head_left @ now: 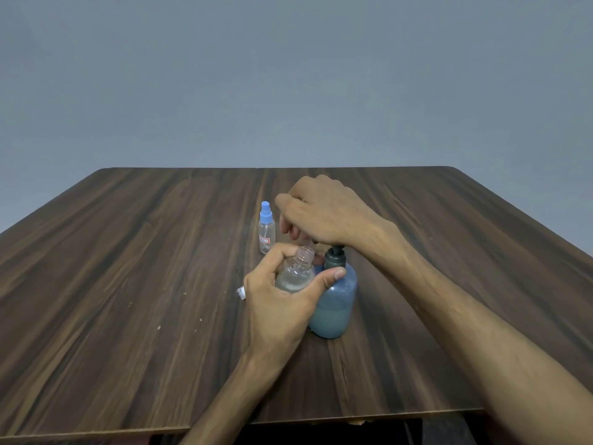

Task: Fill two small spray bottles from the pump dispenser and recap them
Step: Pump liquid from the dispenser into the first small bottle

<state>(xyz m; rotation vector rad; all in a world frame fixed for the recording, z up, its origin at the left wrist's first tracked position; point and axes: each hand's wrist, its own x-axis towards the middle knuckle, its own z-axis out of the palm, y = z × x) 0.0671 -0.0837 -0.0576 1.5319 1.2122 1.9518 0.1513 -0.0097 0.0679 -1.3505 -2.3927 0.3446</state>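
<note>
Head view is the only one I have, and it looks down on a dark wooden table (pixel 128 268) in front of a plain grey wall (pixel 288 75).

I see my left hand (pixel 282 297) near the middle of the table. Its fingers and thumb are curled around an open spray bottle (pixel 296 273), which has no cap on its threaded neck. The bottle is clear, held upright or a little tilted, and some pale liquid sits in its lower part. The neck is just under the place where the spout of the pump should be, but the spout itself is hidden by the other hand.

My right hand (pixel 324 216) is on top of the pump dispenser (pixel 335 303). The palm and wrist press on the dark pump head, the fingers are bent downward over it. I cannot tell exactly how the fingertips lie, because they are partly behind the open bottle. The dispenser is a blue translucent bottle, standing on the table, with lighter liquid filling roughly its lower part. It touches the thumb of the left hand.

Behind these, a second spray bottle (pixel 266 231) stands upright on the table, with its blue cap on and a small label with red border.

To the left of the left hand a small white object (pixel 241 292) lies on the table; it is mostly hidden and I cannot say what it is.
</note>
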